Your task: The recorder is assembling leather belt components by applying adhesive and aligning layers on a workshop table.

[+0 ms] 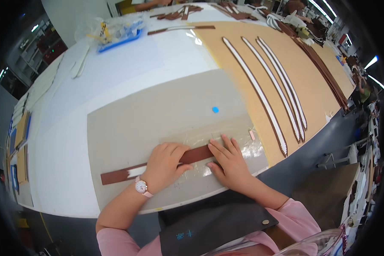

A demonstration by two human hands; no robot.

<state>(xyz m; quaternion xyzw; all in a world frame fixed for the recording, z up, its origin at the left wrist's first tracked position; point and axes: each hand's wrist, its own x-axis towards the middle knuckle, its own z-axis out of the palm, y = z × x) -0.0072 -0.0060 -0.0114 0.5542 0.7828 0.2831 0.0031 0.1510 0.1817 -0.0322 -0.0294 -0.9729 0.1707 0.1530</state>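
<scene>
A long brown leather strap point(123, 173) with a white patch near its left part lies across a grey mat point(158, 115) at the table's near edge. My left hand point(165, 164), with a pink watch on the wrist, presses down on the strap's middle, fingers flat. My right hand point(228, 160) lies flat on the strap's right end, over a shiny clear plastic sheet point(251, 149). Neither hand grips anything; both rest on top, fingers slightly apart.
Several long white straps with brown edges point(264, 98) lie on a tan board point(303, 72) to the right. A small blue dot point(215, 109) marks the mat. A blue tray under a clear bag point(111, 32) sits far left; brown strips point(181, 28) lie at the far end.
</scene>
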